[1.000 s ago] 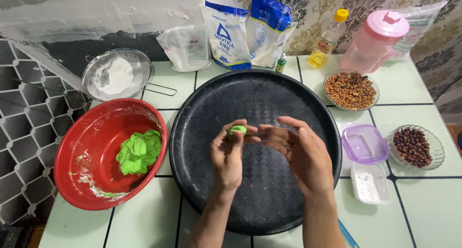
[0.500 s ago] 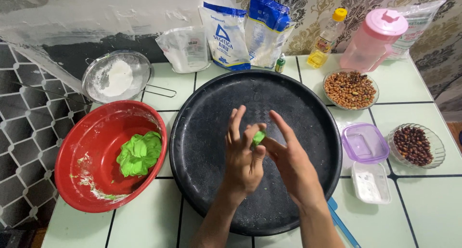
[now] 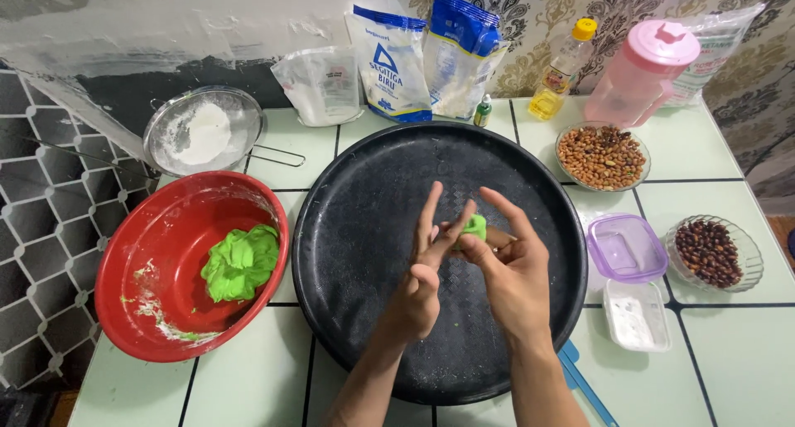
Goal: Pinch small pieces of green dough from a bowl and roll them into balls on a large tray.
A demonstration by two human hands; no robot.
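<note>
Since half a second ago, both hands have risen slightly. Left hand [image 3: 422,282] and right hand [image 3: 509,270] press a small green dough ball [image 3: 474,226] between them above the black tray [image 3: 356,212]. Dough appears soft, light, slightly sticky; best cradled gently.

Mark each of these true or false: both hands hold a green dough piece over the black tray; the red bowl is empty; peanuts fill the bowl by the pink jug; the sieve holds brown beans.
1. Left hand and right hand hold a small green dough piece over the black round tray. True.
2. The red bowl is empty. False: a green dough lump lies in it.
3. The peanut bowl stands by the pink jug. True.
4. The sieve holds brown beans. False: it holds white flour.
</note>
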